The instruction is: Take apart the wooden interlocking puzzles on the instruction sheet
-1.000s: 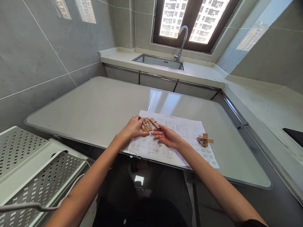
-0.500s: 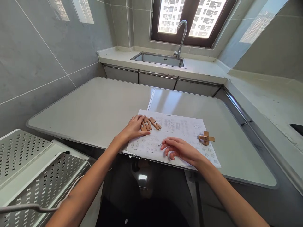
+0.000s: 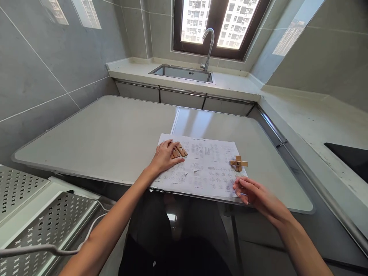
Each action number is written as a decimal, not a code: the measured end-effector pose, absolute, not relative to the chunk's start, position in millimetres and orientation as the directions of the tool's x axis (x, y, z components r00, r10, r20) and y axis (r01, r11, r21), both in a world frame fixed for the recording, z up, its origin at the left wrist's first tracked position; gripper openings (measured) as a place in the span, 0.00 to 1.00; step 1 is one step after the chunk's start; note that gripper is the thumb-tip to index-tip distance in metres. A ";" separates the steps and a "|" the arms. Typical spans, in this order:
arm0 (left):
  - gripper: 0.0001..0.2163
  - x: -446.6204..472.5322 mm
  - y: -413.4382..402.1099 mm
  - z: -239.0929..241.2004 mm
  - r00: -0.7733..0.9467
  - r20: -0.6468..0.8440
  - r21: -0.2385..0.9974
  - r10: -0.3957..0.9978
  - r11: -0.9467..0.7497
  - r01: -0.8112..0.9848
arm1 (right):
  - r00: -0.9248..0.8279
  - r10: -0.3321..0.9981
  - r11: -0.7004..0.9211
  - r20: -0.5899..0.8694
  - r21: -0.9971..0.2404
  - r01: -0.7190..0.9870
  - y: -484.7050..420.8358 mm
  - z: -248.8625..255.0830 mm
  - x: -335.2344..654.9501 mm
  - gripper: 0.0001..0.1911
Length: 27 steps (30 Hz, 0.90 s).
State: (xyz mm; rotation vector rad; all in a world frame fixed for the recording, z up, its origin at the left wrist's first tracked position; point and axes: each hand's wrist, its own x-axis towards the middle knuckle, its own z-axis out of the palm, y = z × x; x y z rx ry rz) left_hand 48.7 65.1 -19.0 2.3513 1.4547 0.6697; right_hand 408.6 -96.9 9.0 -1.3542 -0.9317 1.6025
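Note:
My left hand [image 3: 164,155] lies over flat wooden puzzle pieces [image 3: 181,150] with cut-out notches, its thumb spread away from the fingers. It hides part of the pieces. They rest on a printed paper sheet [image 3: 207,163]. My right hand [image 3: 253,193] hovers by the sheet's lower right corner, fingers loosely bent and apart, with nothing visible in them. Above it, on the sheet's right edge, stands a wooden cross-shaped assembly [image 3: 238,163] with a dark letter-like mark. Two tiny whitish bits [image 3: 186,174] lie mid-sheet, too small to name.
The sheet lies on a pale folding table [image 3: 120,130] with a seam across it. Behind are a counter with a sink [image 3: 184,74] and a faucet [image 3: 211,46]. At the left stands a perforated metal rack [image 3: 54,218] with a white cable [image 3: 43,250] across it.
My right hand has moved right, from the sheet's middle to its lower right corner. The wooden pieces under my left hand are closer together. The view has shifted a little to the right.

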 end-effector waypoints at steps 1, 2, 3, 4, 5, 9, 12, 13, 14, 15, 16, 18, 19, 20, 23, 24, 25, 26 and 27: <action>0.36 52.8 65.6 -20.4 0.373 0.242 0.465 0.896 -0.444 0.766 | -0.064 0.925 -0.380 -0.375 -0.918 -0.114 -98.5 9.8 412.6 0.18; 0.35 56.4 66.1 -21.7 0.368 0.253 0.460 0.895 -0.446 0.768 | -0.049 0.928 -0.372 -0.369 -0.923 -0.103 -100.0 10.7 415.8 0.18; 0.33 59.5 66.6 -22.6 0.365 0.264 0.459 0.893 -0.449 0.767 | -0.041 0.929 -0.370 -0.367 -0.925 -0.090 -101.2 11.8 418.3 0.19; 0.31 61.8 67.2 -23.3 0.362 0.275 0.460 0.891 -0.453 0.764 | -0.039 0.928 -0.372 -0.370 -0.925 -0.076 -102.4 12.8 420.2 0.19; 0.28 63.4 67.8 -23.8 0.357 0.286 0.460 0.889 -0.455 0.762 | -0.041 0.926 -0.377 -0.375 -0.924 -0.064 -103.3 13.6 421.7 0.20; 0.23 63.0 71.1 -24.7 0.332 0.311 0.460 0.890 -0.447 0.767 | -0.045 0.921 -0.387 -0.386 -0.922 -0.013 -104.1 13.4 423.8 0.22; 0.24 57.2 74.0 -25.3 0.299 0.320 0.466 0.899 -0.424 0.777 | -0.009 0.940 -0.339 -0.340 -0.940 0.043 -99.6 8.2 422.9 0.23; 0.25 54.7 75.0 -25.5 0.282 0.323 0.467 0.903 -0.412 0.782 | 0.017 0.950 -0.311 -0.310 -0.948 0.067 -96.9 5.5 422.5 0.24; 0.25 51.8 76.0 -25.8 0.265 0.325 0.468 0.908 -0.398 0.789 | 0.049 0.960 -0.278 -0.274 -0.956 0.092 -93.7 2.5 422.3 0.25; 0.26 48.8 77.1 -26.0 0.248 0.327 0.468 0.912 -0.384 0.796 | 0.090 0.968 -0.244 -0.234 -0.962 0.121 -90.1 -0.9 422.1 0.26; 0.26 45.6 78.3 -26.2 0.231 0.329 0.467 0.916 -0.370 0.803 | 0.144 0.972 -0.208 -0.187 -0.966 0.153 -86.2 -4.3 422.2 0.28; 0.27 39.2 81.4 -26.6 0.206 0.335 0.466 0.919 -0.352 0.812 | 0.263 0.961 -0.151 -0.085 -0.958 0.242 -78.2 -10.5 423.1 0.30; 0.27 36.1 83.4 -26.9 0.197 0.340 0.464 0.920 -0.346 0.815 | 0.319 0.947 -0.136 -0.036 -0.945 0.298 -74.2 -12.9 423.8 0.31; 0.27 33.3 85.7 -27.3 0.188 0.344 0.463 0.920 -0.341 0.818 | 0.367 0.930 -0.133 0.007 -0.925 0.355 -70.3 -14.9 424.8 0.32; 0.29 26.7 93.8 -28.7 0.169 0.345 0.457 0.923 -0.322 0.829 | 0.450 0.891 -0.181 0.067 -0.855 0.486 -59.0 -18.6 428.6 0.34; 0.29 25.2 96.4 -29.2 0.165 0.344 0.457 0.924 -0.318 0.831 | 0.459 0.886 -0.207 0.062 -0.833 0.512 -55.3 -19.6 430.1 0.35; 0.29 24.1 98.7 -29.6 0.164 0.343 0.457 0.925 -0.317 0.831 | 0.457 0.888 -0.229 0.049 -0.814 0.533 -51.7 -20.8 431.8 0.35; 0.29 23.3 100.4 -29.7 0.164 0.343 0.457 0.925 -0.317 0.831 | 0.447 0.894 -0.248 0.031 -0.797 0.551 -48.2 -22.2 433.5 0.34; 0.29 22.9 101.5 -29.4 0.165 0.346 0.454 0.924 -0.319 0.832 | 0.431 0.902 -0.261 0.013 -0.780 0.569 -44.9 -23.7 435.2 0.33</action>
